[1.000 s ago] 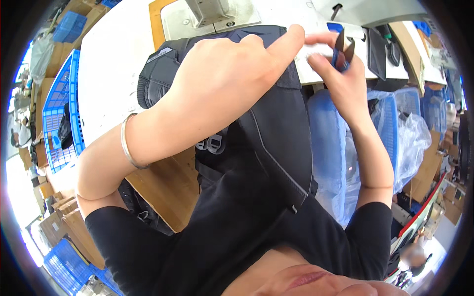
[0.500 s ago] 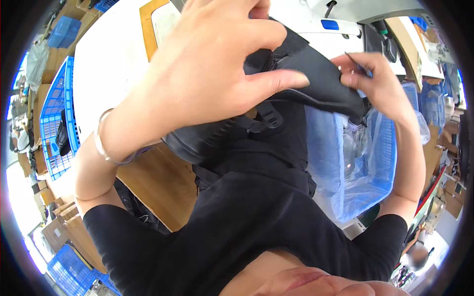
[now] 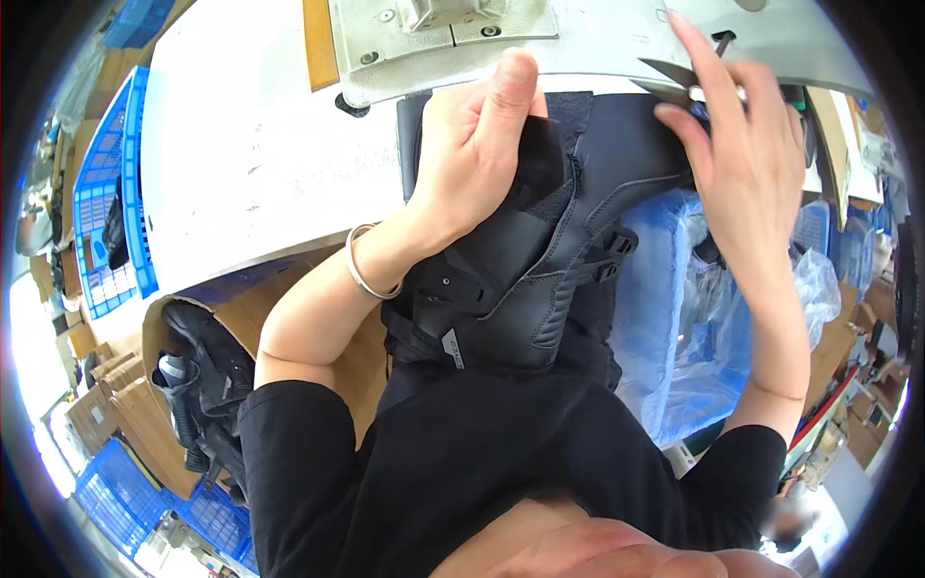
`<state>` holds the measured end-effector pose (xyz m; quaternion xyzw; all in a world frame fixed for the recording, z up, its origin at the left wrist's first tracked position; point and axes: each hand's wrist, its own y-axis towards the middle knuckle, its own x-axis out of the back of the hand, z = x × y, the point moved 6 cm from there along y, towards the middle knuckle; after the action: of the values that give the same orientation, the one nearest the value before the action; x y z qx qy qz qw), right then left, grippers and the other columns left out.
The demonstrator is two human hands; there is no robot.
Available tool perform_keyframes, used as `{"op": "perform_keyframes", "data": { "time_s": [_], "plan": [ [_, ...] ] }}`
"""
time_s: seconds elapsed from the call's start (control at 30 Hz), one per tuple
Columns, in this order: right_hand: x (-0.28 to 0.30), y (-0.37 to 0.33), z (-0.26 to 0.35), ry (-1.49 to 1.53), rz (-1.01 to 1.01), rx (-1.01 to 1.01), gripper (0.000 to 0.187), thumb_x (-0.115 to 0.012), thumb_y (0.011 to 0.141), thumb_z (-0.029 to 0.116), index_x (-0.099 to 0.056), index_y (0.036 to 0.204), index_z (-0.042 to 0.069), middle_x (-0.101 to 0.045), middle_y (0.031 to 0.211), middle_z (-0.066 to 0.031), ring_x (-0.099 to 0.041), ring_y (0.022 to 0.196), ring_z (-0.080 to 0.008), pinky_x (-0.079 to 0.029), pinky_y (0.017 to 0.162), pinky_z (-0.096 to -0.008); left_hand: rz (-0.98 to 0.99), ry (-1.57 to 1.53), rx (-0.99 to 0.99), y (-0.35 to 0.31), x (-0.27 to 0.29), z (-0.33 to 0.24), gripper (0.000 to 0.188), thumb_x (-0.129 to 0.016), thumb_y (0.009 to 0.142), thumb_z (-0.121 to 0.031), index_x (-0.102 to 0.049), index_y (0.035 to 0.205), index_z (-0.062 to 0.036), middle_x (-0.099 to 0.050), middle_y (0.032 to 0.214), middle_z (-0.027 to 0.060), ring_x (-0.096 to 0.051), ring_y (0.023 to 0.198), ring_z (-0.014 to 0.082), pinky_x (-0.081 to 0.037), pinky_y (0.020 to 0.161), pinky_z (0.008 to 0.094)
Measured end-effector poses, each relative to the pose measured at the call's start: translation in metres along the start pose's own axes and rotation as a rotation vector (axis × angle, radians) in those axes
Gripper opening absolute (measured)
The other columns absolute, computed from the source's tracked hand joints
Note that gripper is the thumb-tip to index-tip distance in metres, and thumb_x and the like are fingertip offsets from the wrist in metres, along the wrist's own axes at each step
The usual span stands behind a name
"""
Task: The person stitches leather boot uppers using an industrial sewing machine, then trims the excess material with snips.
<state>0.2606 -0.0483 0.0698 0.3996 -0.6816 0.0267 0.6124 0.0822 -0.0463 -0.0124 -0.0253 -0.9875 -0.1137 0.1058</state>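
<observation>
A black stitched boot upper [image 3: 525, 279] with straps and a buckle hangs over the table's near edge and against my body, its shaft toward the right. My left hand [image 3: 472, 144] is closed on the top of it, thumb pointing up, the fingers partly hidden by the material. At the right end of the upper, my right hand [image 3: 756, 154] holds a small pair of thread snips [image 3: 665, 79]. Their dark blades stand apart and point left, just above the upper. The handles are mostly covered by my fingers.
A pale metal sewing machine [image 3: 597, 43] stands along the far side of the white table [image 3: 241, 144]. At the right is a blue crate [image 3: 713, 385] lined with clear plastic. A cardboard box [image 3: 328, 299] with black pieces is at the left, near a blue basket [image 3: 96, 193].
The boot upper has been turned and lowered, so more of its stitched side shows. My left hand has drawn back and turned thumb-up. The snips in my right hand now show plainly.
</observation>
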Motion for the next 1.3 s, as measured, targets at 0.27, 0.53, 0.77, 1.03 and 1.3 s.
{"op": "perform_keyframes", "data": {
  "time_s": [0.27,0.53,0.77,1.03,1.3],
  "plan": [
    [-0.001,-0.008,0.030,0.272,0.185,0.026,0.043,-0.074,0.072,0.027,-0.066,0.114,0.023,-0.051,0.078,-0.0005,-0.052,0.061,-0.0207,-0.044,0.058,-0.0319,0.014,-0.038,0.077,0.006,0.001,0.007,0.081,-0.017,0.102,-0.059,-0.049,0.052,-0.0035,-0.044,0.050,-0.0036,-0.037,0.049,0.0049,-0.027,0.050,0.0215],
    [-0.017,-0.013,0.022,0.439,0.261,-0.055,0.026,-0.074,0.074,0.023,-0.070,0.099,0.017,-0.055,0.077,-0.0009,-0.060,0.068,-0.0202,-0.046,0.058,-0.0317,0.029,-0.454,0.089,0.008,-0.002,0.024,0.076,-0.024,0.105,-0.051,-0.052,0.052,-0.0032,-0.047,0.049,0.0013,-0.043,0.049,0.0090,-0.033,0.050,0.0223],
    [-0.015,-0.009,0.023,0.518,0.295,-0.058,0.027,-0.075,0.073,0.017,-0.070,0.100,0.014,-0.057,0.079,-0.0023,-0.060,0.069,-0.0204,-0.047,0.060,-0.0307,0.033,-0.569,0.063,0.009,-0.005,0.024,0.075,-0.025,0.105,-0.050,-0.051,0.052,-0.0028,-0.047,0.049,0.0035,-0.048,0.049,0.0112,-0.039,0.052,0.0225],
    [-0.011,-0.011,0.025,0.448,0.255,-0.075,0.028,-0.075,0.073,0.017,-0.070,0.101,0.013,-0.058,0.080,-0.0025,-0.060,0.068,-0.0195,-0.047,0.059,-0.0292,0.041,-0.529,0.033,0.009,-0.002,0.016,0.076,-0.025,0.104,-0.051,-0.051,0.051,-0.0024,-0.046,0.050,0.0029,-0.046,0.049,0.0101,-0.037,0.052,0.0220],
    [-0.008,-0.014,0.023,0.474,0.261,-0.157,0.030,-0.075,0.074,0.018,-0.069,0.103,0.014,-0.057,0.080,-0.0028,-0.060,0.067,-0.0193,-0.047,0.058,-0.0291,0.050,-0.461,0.059,0.011,0.000,0.012,0.078,-0.025,0.105,-0.050,-0.053,0.053,0.0004,-0.048,0.050,0.0031,-0.042,0.050,0.0093,-0.032,0.050,0.0230]
  ]
}}
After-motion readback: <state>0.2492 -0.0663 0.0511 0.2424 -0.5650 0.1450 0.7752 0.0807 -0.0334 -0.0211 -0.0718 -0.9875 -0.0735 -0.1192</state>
